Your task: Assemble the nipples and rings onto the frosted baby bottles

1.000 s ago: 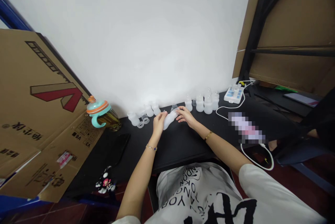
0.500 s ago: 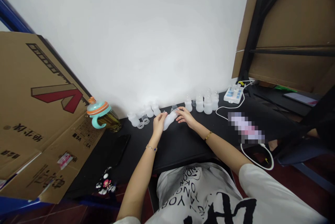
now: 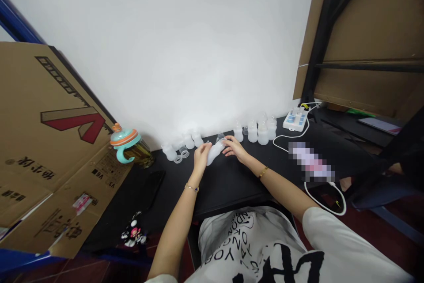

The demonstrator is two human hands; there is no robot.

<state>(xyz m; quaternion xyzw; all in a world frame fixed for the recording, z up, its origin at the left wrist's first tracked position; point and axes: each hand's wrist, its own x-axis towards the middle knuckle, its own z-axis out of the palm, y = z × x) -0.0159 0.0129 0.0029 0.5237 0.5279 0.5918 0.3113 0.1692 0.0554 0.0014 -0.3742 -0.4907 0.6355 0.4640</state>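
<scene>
Bottle (image 3: pixel 213 155): held above or on the near side of the table (image 3: pixel 228 186), in front of the body, tilted, its neck end toward the upper right. From my remote station I cannot tell whether its base touches the surface.

Left hand (image 3: pixel 202 157): fingers closed on the left side of the bottle body. Right hand (image 3: pixel 235 147): thumb and fingers curled at the neck end; I read this as a grip on the bottle, though the exact contact is too small to tell. A clear part (image 3: pixel 220 136) shows just beyond the right fingertips.

Left group: several white bottles (image 3: pixel 169 152) near the wall (image 3: pixel 212 53), with clear rings (image 3: pixel 178 159) lying just in front of them. Right group: teat-topped bottles (image 3: pixel 263 134) standing upright, close together, near the wall; a small clear piece (image 3: pixel 245 130) sits between two of them.

Outer positions: I locate a jug (image 3: pixel 132 148) with an orange-and-teal lid beside the carton (image 3: pixel 66 150) at left, and a black phone (image 3: pixel 154 189) nearer the body. At right I locate a power strip (image 3: pixel 295 119) with a white cable (image 3: pixel 289 135).
</scene>
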